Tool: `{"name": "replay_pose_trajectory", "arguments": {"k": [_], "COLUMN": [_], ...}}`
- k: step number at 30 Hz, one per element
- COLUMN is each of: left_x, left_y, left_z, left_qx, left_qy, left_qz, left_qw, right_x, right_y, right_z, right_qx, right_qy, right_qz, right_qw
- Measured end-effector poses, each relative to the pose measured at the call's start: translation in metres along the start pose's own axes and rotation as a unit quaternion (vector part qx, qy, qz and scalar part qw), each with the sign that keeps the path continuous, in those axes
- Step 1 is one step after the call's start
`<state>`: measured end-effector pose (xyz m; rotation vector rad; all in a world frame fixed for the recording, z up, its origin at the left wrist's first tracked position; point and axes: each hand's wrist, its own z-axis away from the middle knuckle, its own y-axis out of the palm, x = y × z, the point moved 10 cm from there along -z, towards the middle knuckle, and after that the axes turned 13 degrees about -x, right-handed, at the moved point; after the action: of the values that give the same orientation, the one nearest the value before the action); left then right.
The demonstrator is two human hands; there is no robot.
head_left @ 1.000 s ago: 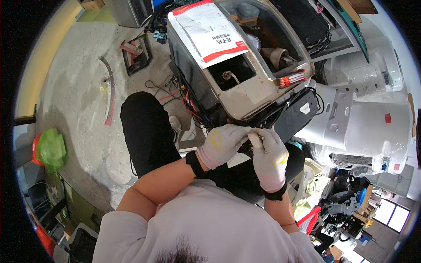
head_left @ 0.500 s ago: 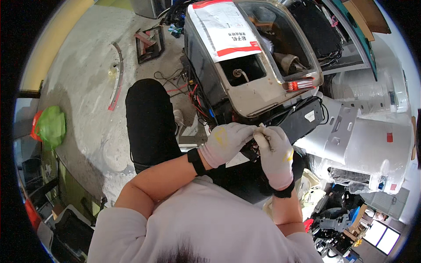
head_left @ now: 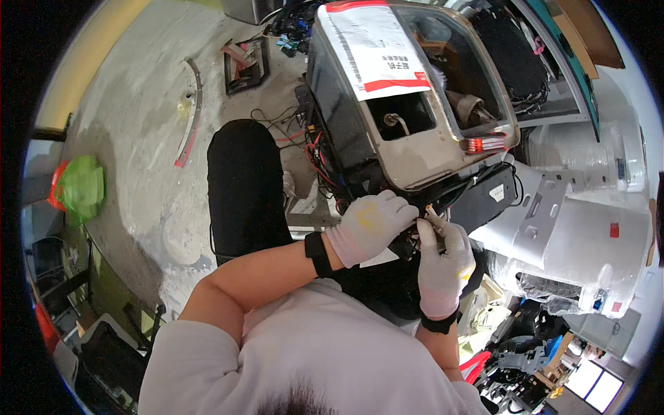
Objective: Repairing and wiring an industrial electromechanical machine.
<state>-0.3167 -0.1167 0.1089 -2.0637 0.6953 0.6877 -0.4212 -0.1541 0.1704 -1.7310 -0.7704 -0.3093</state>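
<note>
**Both gloved hands close in under the opened machine**

Since the earlier frames the view has tipped down and drawn nearer, so the grey machine housing [head_left: 422, 149] now fills the upper middle of the frame, while both hands have stayed together at its lower edge. I see the left hand [head_left: 370, 228], in a white glove with a yellow smear, curled narrow over the dark wiring just below the housing; I judge it is steadying or parting the cables so the other hand can get in. The right hand [head_left: 443, 266], also gloved, is closed on a thin tool [head_left: 434, 216] with a pale tip, which points up and left into the gap where the two hands meet, at centre right of the frame. What the tip touches is hidden by the left hand's fingers.

A white label with a red stripe [head_left: 377, 48] lies on top of the housing in the upper middle. A bundle of red and black wires [head_left: 321, 155] hangs at its left side. A white moulded panel [head_left: 588, 235] rests at the right edge, probably set aside to expose the inside. A green bag [head_left: 81, 188] sits at far left on the concrete floor [head_left: 138, 104].
</note>
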Motion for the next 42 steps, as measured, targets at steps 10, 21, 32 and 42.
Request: {"name": "replay_pose_trajectory", "arguments": {"k": [10, 21, 32, 42], "left_x": [0.005, 0.014, 0.01, 0.013], "left_y": [0.008, 0.011, 0.007, -0.003], "left_z": [0.004, 0.008, 0.018, 0.026], "left_qx": [0.009, -0.029, -0.008, -0.014], "left_qy": [0.045, -0.014, 0.021, -0.003], "left_qz": [0.008, 0.02, 0.046, 0.071], "left_qw": [0.999, 0.999, 0.999, 0.997], "right_x": [0.023, 0.02, 0.024, 0.041], "right_y": [0.006, 0.021, 0.018, -0.005], "right_z": [0.005, -0.021, 0.011, 0.021], "right_qx": [0.012, 0.128, 0.096, -0.02], "right_qy": [-0.119, -0.13, -0.109, -0.114], "right_qz": [0.029, -0.034, -0.008, -0.052], "right_qw": [0.992, 0.983, 0.989, 0.992]}}
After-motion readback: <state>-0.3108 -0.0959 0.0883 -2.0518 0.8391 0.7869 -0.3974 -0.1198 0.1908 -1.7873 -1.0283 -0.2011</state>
